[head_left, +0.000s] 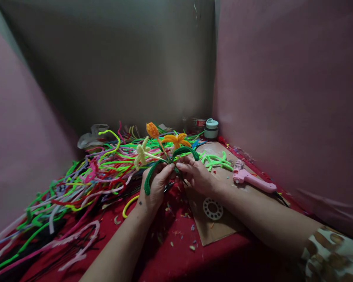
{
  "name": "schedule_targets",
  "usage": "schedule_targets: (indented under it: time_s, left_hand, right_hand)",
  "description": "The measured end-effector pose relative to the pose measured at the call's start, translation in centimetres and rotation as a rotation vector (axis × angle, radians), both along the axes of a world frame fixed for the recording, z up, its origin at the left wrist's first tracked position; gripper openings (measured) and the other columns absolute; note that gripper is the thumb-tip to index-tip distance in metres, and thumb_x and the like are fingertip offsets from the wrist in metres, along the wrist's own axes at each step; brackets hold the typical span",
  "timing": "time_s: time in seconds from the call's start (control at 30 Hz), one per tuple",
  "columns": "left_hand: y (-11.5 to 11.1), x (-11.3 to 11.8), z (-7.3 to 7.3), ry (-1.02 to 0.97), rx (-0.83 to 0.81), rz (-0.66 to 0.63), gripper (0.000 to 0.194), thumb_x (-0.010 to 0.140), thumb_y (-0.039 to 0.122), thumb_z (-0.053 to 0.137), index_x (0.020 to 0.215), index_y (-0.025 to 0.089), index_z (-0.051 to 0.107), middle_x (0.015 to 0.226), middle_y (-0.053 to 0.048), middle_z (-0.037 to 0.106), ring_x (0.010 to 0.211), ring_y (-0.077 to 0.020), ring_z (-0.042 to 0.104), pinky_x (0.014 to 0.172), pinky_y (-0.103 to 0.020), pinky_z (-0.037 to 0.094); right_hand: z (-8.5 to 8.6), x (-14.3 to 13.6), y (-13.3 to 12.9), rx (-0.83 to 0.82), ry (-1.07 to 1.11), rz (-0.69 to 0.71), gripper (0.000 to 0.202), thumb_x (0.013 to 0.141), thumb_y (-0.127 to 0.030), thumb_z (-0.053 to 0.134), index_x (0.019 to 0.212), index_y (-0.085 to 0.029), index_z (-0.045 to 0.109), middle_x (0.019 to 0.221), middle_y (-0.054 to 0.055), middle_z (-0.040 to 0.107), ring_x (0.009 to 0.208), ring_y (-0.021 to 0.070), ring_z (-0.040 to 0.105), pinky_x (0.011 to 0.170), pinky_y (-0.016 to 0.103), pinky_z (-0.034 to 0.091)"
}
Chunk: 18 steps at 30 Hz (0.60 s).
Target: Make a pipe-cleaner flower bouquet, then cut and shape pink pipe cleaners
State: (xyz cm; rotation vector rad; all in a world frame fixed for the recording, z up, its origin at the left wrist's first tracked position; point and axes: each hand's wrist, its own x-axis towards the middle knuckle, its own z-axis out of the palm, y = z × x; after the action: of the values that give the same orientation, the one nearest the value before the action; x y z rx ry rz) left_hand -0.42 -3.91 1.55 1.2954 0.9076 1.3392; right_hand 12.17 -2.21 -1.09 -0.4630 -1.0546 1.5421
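Observation:
A small bunch of pipe-cleaner flowers stands upright between my hands, with an orange bud [152, 130], an orange open flower [176, 140] and a pale yellow flower [141, 155]. Dark green leaves [186, 150] arch out to both sides of its stems. My left hand [155, 184] pinches the base of the bunch between thumb and fingers, one green leaf hanging over it. From the right, the thumb and fingers of my right hand [194, 174] close on the same base. The two thumb tips are close together, and the stems between them are partly hidden.
Many coloured pipe cleaners [106, 172] pile up at the left and back of the red cloth [164, 254]. On the right, a pink glue gun [253, 180] and a white ring with holes [213, 208] lie on cardboard [206, 233]. A pale green container [211, 129] stands behind.

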Motion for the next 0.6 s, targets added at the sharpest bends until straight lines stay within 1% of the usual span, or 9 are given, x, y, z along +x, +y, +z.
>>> schedule_targets:
  time_s: [0.07, 0.13, 0.23, 0.43, 0.5, 0.6]
  left_hand:
    - [-0.3, 0.02, 0.39, 0.079, 0.06, -0.005, 0.023, 0.071, 0.031, 0.064, 0.057, 0.014, 0.057, 0.056, 0.002, 0.055, 0.054, -0.0109, 0.05, 0.055, -0.023, 0.041]
    - [-0.59, 0.06, 0.72, 0.131, 0.108, 0.004, 0.024, 0.072, 0.029, 0.064, 0.054, 0.014, 0.056, 0.054, 0.002, 0.054, 0.053, -0.0102, 0.048, 0.053, -0.023, 0.039]
    - [-0.82, 0.1, 0.86, 0.132, 0.122, -0.006, 0.025, 0.072, 0.028, 0.063, 0.052, 0.014, 0.055, 0.053, 0.002, 0.054, 0.052, -0.0101, 0.047, 0.051, -0.022, 0.038]
    - [-0.61, 0.07, 0.35, 0.105, 0.15, -0.06, 0.028, 0.074, 0.026, 0.061, 0.049, 0.016, 0.052, 0.051, 0.002, 0.052, 0.051, -0.0113, 0.049, 0.053, -0.024, 0.041]
    - [-0.54, 0.13, 0.18, 0.043, 0.119, -0.078, 0.026, 0.073, 0.026, 0.062, 0.05, 0.016, 0.053, 0.051, 0.002, 0.051, 0.05, -0.0114, 0.049, 0.052, -0.025, 0.042]
    - [-0.55, 0.19, 0.06, -0.018, 0.052, -0.079, 0.022, 0.071, 0.026, 0.063, 0.054, 0.015, 0.055, 0.053, 0.002, 0.05, 0.05, -0.0115, 0.048, 0.049, -0.025, 0.043]
  right_hand:
    - [-0.27, -0.06, 0.26, -0.005, 0.01, -0.03, 0.017, 0.066, -0.026, 0.071, 0.073, -0.016, 0.059, 0.064, -0.003, 0.058, 0.057, 0.0089, 0.051, 0.054, 0.022, 0.041]
    - [-0.44, -0.09, 0.46, -0.053, 0.032, -0.034, 0.021, 0.06, -0.024, 0.075, 0.067, -0.015, 0.058, 0.058, -0.003, 0.055, 0.051, 0.0087, 0.048, 0.05, 0.022, 0.038]
    - [-0.55, -0.11, 0.62, -0.13, 0.112, 0.04, 0.024, 0.054, -0.022, 0.077, 0.063, -0.015, 0.056, 0.054, -0.003, 0.054, 0.048, 0.0098, 0.046, 0.047, 0.024, 0.037]
    - [-0.88, -0.08, 0.77, -0.174, 0.213, 0.178, 0.021, 0.056, -0.011, 0.072, 0.065, -0.017, 0.054, 0.054, -0.005, 0.053, 0.047, 0.0092, 0.046, 0.046, 0.023, 0.036]
    - [-0.99, 0.01, 0.83, -0.171, 0.222, 0.203, 0.021, 0.057, -0.01, 0.071, 0.068, -0.017, 0.054, 0.056, -0.005, 0.055, 0.05, 0.0098, 0.048, 0.047, 0.023, 0.038]
    - [-1.04, 0.23, 0.83, -0.198, 0.195, 0.216, 0.021, 0.059, -0.01, 0.07, 0.071, -0.017, 0.055, 0.06, -0.004, 0.057, 0.053, 0.011, 0.053, 0.051, 0.025, 0.044]
